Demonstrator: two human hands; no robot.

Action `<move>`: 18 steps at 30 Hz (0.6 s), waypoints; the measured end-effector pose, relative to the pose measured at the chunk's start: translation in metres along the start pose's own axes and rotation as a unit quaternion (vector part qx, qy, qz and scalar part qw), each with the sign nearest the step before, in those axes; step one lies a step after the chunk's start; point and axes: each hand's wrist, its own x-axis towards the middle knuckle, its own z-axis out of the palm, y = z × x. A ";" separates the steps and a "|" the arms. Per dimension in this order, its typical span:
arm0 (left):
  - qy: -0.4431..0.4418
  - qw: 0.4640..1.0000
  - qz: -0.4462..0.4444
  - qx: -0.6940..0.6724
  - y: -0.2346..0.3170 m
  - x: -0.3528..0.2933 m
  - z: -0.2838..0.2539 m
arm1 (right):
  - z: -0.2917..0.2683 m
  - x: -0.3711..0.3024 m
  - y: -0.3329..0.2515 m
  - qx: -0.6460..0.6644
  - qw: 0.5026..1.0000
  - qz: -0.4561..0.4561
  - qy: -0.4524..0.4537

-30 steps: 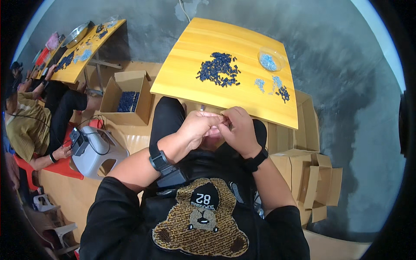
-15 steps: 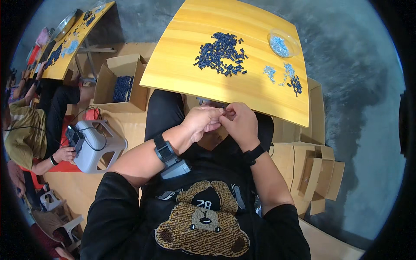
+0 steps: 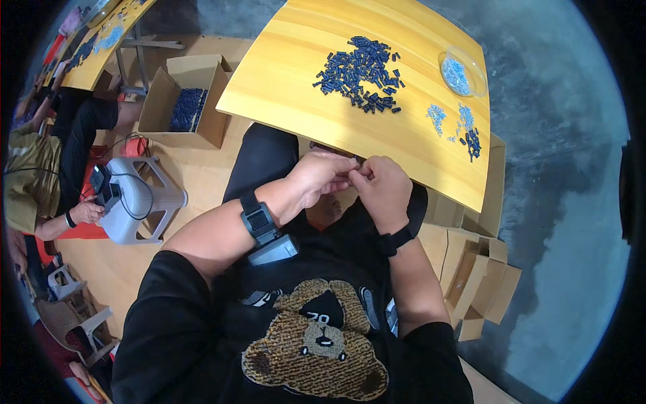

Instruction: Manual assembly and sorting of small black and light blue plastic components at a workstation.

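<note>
My left hand (image 3: pixel 317 176) and my right hand (image 3: pixel 383 190) meet fingertip to fingertip just off the near edge of the yellow wooden table (image 3: pixel 282 87). Both are closed in a pinch; whatever lies between the fingers is too small to make out. Beyond them on the tabletop is a large heap of short dark cylindrical pieces (image 3: pixel 356 73). To its right lie two small scatters of tiny pale blue-grey pieces (image 3: pixel 436 119), with a smaller group of dark pieces (image 3: pixel 473 143) beside one. A clear round dish (image 3: pixel 476 79) at the far right holds more pale pieces (image 3: pixel 455 75).
Left on the floor stands a cardboard box (image 3: pixel 212 128) with dark pieces inside. Near it is a grey plastic stool (image 3: pixel 138 202), where a person's hand (image 3: pixel 87 211) holds a black device. Open cardboard boxes (image 3: pixel 494 286) sit at right, by a grey wall.
The view has shifted a little, so the table and boxes appear displaced. My hands stay together in a pinch, their fingers slightly rearranged.
</note>
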 end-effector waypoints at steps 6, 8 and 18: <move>-0.002 1.000 0.016 -0.026 -0.004 -0.001 0.003 | -0.003 0.001 -0.007 0.009 1.000 0.019 0.014; 0.028 0.998 0.040 -0.051 -0.007 -0.003 0.010 | -0.004 0.003 -0.007 0.003 0.998 -0.004 0.057; 0.028 0.994 0.055 -0.093 -0.013 0.004 0.010 | -0.003 0.011 0.004 0.080 0.994 -0.070 0.033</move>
